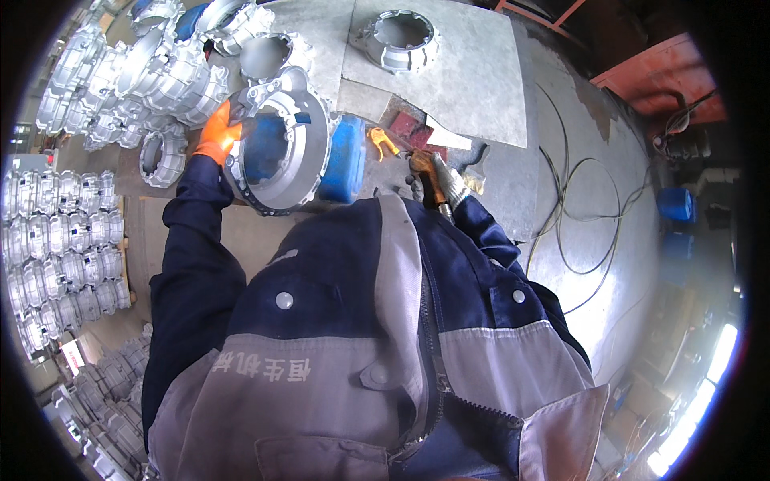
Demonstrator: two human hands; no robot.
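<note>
My left hand point(216, 138), in an orange glove, grips the left rim of a large ring-shaped metal housing point(311, 172), which is tilted up on edge against or beside a blue plastic container point(345, 159). Through the housing's opening more blue shows. My right hand point(451, 184), in a pale knit glove, is wrapped round an orange-brown power tool point(430, 176) with a metal end, held near my chest. Its exact kind is hard to make out. Just left of the tool lies a yellow air blow gun point(383, 143) on the table.
Dark red pads point(407, 128) and a white sheet point(447, 135) lie beyond the tool. Another housing point(401, 58) stands on the metal-topped table point(481, 72). Stacked housings point(60, 216) fill the left side. A hose point(564, 180) coils at right, near a red metal cabinet point(654, 80).
</note>
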